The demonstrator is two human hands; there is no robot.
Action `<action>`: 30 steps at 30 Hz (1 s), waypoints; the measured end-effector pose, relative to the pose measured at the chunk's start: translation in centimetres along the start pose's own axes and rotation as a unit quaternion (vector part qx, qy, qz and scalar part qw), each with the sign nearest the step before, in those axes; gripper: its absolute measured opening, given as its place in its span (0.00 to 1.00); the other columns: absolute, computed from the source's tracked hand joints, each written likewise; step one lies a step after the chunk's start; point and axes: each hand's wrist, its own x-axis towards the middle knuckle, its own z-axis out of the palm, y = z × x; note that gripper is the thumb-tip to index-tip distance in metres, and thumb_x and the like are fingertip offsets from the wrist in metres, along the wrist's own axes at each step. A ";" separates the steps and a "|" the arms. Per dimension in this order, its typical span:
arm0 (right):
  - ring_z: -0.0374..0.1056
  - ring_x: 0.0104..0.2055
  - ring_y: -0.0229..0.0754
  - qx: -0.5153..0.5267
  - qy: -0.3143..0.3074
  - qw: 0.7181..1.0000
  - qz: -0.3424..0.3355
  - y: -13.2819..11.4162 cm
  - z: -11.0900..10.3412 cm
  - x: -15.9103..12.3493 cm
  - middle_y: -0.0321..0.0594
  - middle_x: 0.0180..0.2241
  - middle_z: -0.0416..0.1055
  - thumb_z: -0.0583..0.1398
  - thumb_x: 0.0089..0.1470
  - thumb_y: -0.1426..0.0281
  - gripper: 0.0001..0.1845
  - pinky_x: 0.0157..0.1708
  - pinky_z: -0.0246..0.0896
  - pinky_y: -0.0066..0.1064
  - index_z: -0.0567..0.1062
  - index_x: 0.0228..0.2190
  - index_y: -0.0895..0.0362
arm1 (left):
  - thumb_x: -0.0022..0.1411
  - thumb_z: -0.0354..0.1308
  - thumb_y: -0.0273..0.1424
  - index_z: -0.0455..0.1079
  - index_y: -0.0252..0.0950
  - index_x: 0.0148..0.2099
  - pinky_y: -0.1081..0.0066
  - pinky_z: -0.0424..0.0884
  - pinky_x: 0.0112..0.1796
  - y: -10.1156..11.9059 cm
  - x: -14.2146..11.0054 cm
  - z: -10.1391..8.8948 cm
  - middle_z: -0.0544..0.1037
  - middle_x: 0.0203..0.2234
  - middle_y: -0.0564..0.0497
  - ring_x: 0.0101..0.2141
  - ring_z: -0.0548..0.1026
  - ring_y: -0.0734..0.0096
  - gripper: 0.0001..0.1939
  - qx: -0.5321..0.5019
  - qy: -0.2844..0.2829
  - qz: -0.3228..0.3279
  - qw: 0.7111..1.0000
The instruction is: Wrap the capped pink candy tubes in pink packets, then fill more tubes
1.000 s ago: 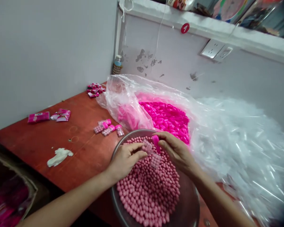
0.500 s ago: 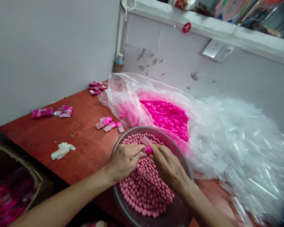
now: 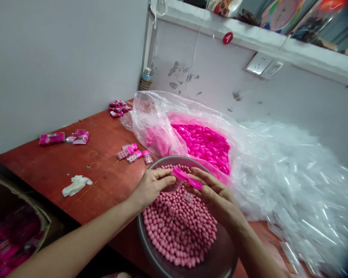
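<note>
A metal bowl (image 3: pixel 226 255) full of small pink balls (image 3: pixel 179 227) sits at the table's front edge. Above it my left hand (image 3: pixel 152 185) pinches a clear tube with a bright pink cap (image 3: pixel 179 173). My right hand (image 3: pixel 214 195) is closed too, with another pink cap (image 3: pixel 195 183) between its fingers and a clear tube (image 3: pixel 188 197) hanging under it. The two hands almost touch over the balls.
An open plastic bag of bright pink caps (image 3: pixel 203 144) lies behind the bowl. A heap of clear tubes (image 3: pixel 295 173) fills the right. Filled capped tubes (image 3: pixel 135 153), pink packets (image 3: pixel 65 138), a white wad (image 3: pixel 75 184) rest on the red table (image 3: pixel 104 177). A box (image 3: pixel 14 235) stands at lower left.
The hands have risen off the balls and drawn slightly apart. A second pink cap shows in my right hand, and the pink-capped tube sits higher in my left.
</note>
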 end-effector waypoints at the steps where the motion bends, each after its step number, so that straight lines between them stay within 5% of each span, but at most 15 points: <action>1: 0.70 0.40 0.43 0.045 0.009 0.999 0.016 0.3 -0.3 -0.1 0.40 0.45 0.70 0.59 0.51 0.65 0.18 0.42 0.64 0.38 0.69 0.45 0.49 | 0.56 0.55 0.30 0.72 0.33 0.46 0.71 0.68 0.38 0.0 0.0 0.0 0.77 0.37 0.47 0.36 0.74 0.67 0.15 0.009 -0.006 0.010 1.000; 4: 0.70 0.32 0.39 0.097 0.027 0.994 0.044 0.7 -0.8 0.0 0.39 0.34 0.74 0.61 0.48 0.63 0.13 0.36 0.65 0.33 0.74 0.38 0.54 | 0.56 0.55 0.30 0.73 0.36 0.45 0.71 0.67 0.41 0.2 -0.4 0.1 0.78 0.37 0.50 0.38 0.74 0.67 0.14 0.065 -0.013 0.056 0.996; 11: 0.69 0.40 0.46 0.147 -0.074 0.973 0.161 -0.9 0.8 1.5 0.46 0.37 0.73 0.61 0.48 0.60 0.19 0.43 0.62 0.43 0.74 0.39 0.58 | 0.56 0.55 0.29 0.72 0.41 0.45 0.72 0.67 0.43 0.1 -0.8 0.4 0.78 0.37 0.53 0.40 0.74 0.68 0.14 0.140 -0.014 0.110 0.984; 15: 0.70 0.39 0.45 0.159 -0.070 0.967 0.187 -0.8 1.6 1.7 0.45 0.34 0.74 0.61 0.49 0.65 0.15 0.43 0.62 0.43 0.75 0.38 0.58 | 0.57 0.54 0.29 0.71 0.42 0.46 0.72 0.68 0.41 0.1 -0.8 0.4 0.78 0.36 0.53 0.38 0.75 0.69 0.14 0.171 -0.013 0.122 0.978; 24: 0.71 0.34 0.45 0.214 -0.028 0.961 0.170 0.1 3.0 2.7 0.42 0.27 0.75 0.64 0.41 0.74 0.11 0.40 0.64 0.41 0.77 0.32 0.60 | 0.57 0.53 0.26 0.74 0.39 0.39 0.69 0.69 0.39 -0.5 -1.3 0.0 0.78 0.30 0.50 0.33 0.74 0.69 0.10 0.372 0.033 0.214 0.903; 30: 0.70 0.36 0.42 0.165 -0.029 0.974 0.152 -0.4 2.5 3.2 0.42 0.36 0.74 0.62 0.47 0.66 0.15 0.38 0.66 0.36 0.74 0.38 0.57 | 0.57 0.52 0.29 0.72 0.40 0.45 0.69 0.69 0.41 0.1 -0.7 0.6 0.78 0.38 0.51 0.39 0.74 0.67 0.14 0.264 0.065 0.146 0.951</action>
